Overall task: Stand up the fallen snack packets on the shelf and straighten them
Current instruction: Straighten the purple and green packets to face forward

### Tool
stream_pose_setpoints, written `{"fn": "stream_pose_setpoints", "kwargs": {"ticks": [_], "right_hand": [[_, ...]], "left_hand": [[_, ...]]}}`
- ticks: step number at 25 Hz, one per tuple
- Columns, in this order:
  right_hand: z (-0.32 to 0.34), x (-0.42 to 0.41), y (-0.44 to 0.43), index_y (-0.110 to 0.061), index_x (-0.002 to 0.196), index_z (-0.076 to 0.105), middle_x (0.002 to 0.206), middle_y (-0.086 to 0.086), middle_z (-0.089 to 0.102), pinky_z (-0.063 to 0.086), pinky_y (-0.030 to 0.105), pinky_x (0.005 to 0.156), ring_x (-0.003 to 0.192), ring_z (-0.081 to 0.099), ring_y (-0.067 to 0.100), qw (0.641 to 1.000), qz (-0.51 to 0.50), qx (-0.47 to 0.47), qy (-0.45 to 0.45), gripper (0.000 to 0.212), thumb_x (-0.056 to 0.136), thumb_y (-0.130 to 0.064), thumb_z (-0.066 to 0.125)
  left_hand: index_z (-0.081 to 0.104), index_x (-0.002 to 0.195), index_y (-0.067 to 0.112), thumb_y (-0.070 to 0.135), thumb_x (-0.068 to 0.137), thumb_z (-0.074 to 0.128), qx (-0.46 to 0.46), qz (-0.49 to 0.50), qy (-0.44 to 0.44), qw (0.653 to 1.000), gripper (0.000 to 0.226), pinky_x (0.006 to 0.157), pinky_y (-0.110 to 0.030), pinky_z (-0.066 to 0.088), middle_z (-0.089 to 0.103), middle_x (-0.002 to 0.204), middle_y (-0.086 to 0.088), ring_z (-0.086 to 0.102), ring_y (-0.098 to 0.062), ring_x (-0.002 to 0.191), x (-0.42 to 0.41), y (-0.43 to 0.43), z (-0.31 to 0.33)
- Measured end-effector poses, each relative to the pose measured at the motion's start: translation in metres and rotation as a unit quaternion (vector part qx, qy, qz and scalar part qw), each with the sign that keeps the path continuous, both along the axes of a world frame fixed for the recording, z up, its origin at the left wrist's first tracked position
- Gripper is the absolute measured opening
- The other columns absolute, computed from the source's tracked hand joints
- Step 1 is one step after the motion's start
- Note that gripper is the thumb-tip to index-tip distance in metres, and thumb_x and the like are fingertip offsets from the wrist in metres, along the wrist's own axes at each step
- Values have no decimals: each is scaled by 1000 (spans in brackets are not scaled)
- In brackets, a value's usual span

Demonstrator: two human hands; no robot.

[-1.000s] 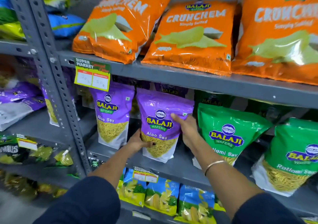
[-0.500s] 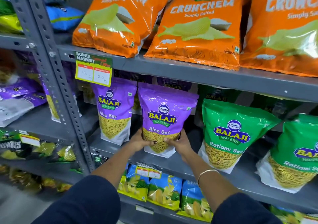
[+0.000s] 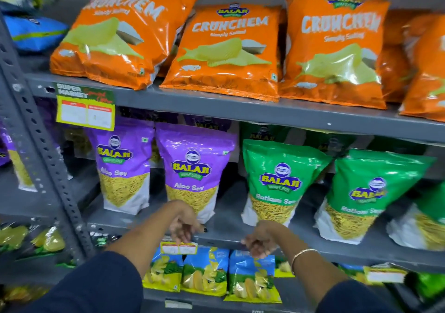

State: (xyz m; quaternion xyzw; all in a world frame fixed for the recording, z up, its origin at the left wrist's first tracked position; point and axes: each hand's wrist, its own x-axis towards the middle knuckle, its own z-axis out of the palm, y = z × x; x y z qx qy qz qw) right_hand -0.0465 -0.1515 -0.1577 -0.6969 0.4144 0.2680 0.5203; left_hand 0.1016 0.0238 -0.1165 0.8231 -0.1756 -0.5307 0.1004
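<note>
So on my feed both hands are off the packets and sitting low in front of the middle shelf (image 3: 240,237). Left hand (image 3: 184,226) has its fingers curled loosely and holds nothing, hanging just in front of the bottom corner of the second purple Aloo Sev packet (image 3: 195,168), right above a little yellow price tag (image 3: 179,248) clipped on the shelf edge. Honestly can't tell if a fingertip touches that tag or not, it's blurry. Right hand (image 3: 258,239) is the same deal: fingers loosely curled, empty, at the shelf's front lip, with a thin bangle (image 3: 302,255) on the wrist.

The purple packet stands upright on the middle shelf, just beside another Aloo Sev packet (image 3: 122,166) on its left, both facing front. To the right there's a gap, then a green Ratlami Sev packet (image 3: 279,182) standing up, and a second green one (image 3: 368,197) further right, leaning back a bit.

Top shelf has orange Crunchem bags (image 3: 231,50) leaning back in a row. Below the hands, blue and yellow chip bags (image 3: 207,274) sit on the lower shelf.
</note>
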Motion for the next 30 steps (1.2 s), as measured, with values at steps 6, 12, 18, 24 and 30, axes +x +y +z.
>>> {"fn": "stream_pose_setpoints", "kwargs": {"ticks": [6,12,18,24,30], "right_hand": [[16,-75,-82,-2,129,36,121,25,57,52,40,86,106,59,31,955,-107,-196,-194,61,78,-6,70],[54,-61,-48,-12,137,18,132,1,45,49,5,76,124,46,16,885,-149,-106,-429,100,61,-12,83],[182,-38,-33,-5,113,59,110,18,66,42,43,98,108,57,31,671,-27,-664,-330,51,80,-43,64],[209,-19,-31,-13,101,69,93,9,69,40,30,71,86,60,28,751,88,-605,-250,24,88,-28,56],[154,-50,-37,-12,96,62,90,10,66,46,32,77,90,53,24,532,105,-727,-421,29,82,-36,55]], "left_hand": [[5,147,5,22,69,78,-353,55,-101,929,109,112,-30,31,26,155,-11,29,-24,141,-57,-106,-10],[31,138,7,8,62,83,-426,76,-162,887,93,108,-32,35,46,140,-12,42,-26,131,-67,-114,-16],[30,140,10,7,64,81,-446,101,-128,880,92,107,-34,39,53,138,-12,47,-26,129,-71,-111,-16],[25,142,12,10,70,77,-448,83,-118,882,89,108,-37,40,51,139,-10,48,-27,128,-70,-110,-17],[1,145,4,28,70,77,-256,4,-211,944,110,111,-41,36,16,153,-18,24,-31,140,-61,-112,-15]]}}
